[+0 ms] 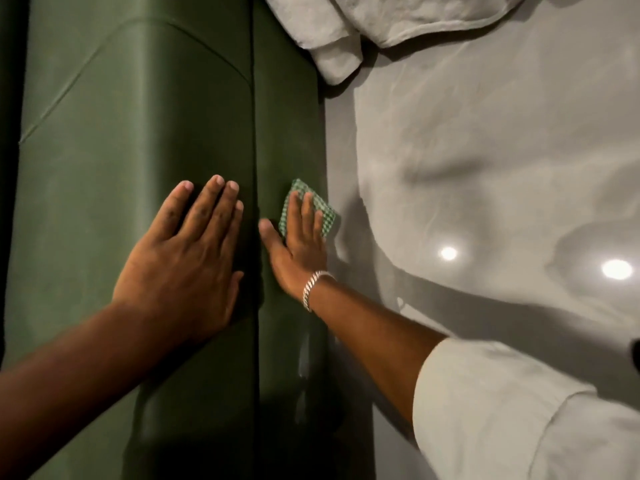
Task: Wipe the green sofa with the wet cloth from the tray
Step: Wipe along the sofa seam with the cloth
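The green sofa (pixel 138 133) fills the left half of the view, a smooth padded surface with a vertical seam down its middle. My left hand (pixel 183 258) lies flat on it, fingers spread, left of the seam. My right hand (pixel 298 244) presses a small green-and-white checked cloth (pixel 323 216) flat against the sofa's narrow right-hand panel, near its edge. The cloth shows above and to the right of my fingers. A wet streak (pixel 304 358) glistens on the panel below my right wrist. The tray is not in view.
A glossy grey floor (pixel 485 168) lies to the right of the sofa, with two bright lamp reflections (pixel 616 269). A crumpled pale fabric (pixel 346 36) lies at the top by the sofa's edge. My pale sleeve (pixel 502 410) fills the lower right.
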A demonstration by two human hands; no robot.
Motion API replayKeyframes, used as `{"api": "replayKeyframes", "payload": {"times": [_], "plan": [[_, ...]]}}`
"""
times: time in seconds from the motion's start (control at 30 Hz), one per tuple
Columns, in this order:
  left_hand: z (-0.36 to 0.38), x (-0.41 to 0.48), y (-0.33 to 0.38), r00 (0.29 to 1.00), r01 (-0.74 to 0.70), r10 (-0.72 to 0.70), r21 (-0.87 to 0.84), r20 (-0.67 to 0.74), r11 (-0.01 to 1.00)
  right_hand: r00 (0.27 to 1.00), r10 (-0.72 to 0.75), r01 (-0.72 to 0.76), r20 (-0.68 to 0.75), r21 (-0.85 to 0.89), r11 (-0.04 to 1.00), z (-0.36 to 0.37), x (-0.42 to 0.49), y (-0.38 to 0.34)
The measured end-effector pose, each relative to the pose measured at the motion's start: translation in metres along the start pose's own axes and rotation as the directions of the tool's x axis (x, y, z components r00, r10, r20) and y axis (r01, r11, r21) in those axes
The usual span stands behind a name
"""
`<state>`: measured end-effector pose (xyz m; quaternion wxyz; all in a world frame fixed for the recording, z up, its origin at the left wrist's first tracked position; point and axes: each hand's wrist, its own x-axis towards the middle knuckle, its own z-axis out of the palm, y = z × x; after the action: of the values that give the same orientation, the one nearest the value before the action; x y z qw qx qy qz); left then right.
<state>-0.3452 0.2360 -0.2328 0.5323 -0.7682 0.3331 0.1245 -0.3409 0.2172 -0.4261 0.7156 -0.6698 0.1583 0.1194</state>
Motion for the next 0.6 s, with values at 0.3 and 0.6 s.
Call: {"api": "replayKeyframes", "payload": {"times": [0.3,0.6], "plan": [[0.010,-0.010,0.013,1.000,-0.019,0.018,0.054,0.019,0.998,1.000,-0.004,0.004,0.002,0.105,0.994,-0.005,0.000,0.008],[0.012,-0.023,0.024,0.998,0.058,-0.058,-0.035,-0.020,0.998,0.994,-0.103,0.099,0.047,0.079,0.992,0.000,-0.026,0.007]]}}
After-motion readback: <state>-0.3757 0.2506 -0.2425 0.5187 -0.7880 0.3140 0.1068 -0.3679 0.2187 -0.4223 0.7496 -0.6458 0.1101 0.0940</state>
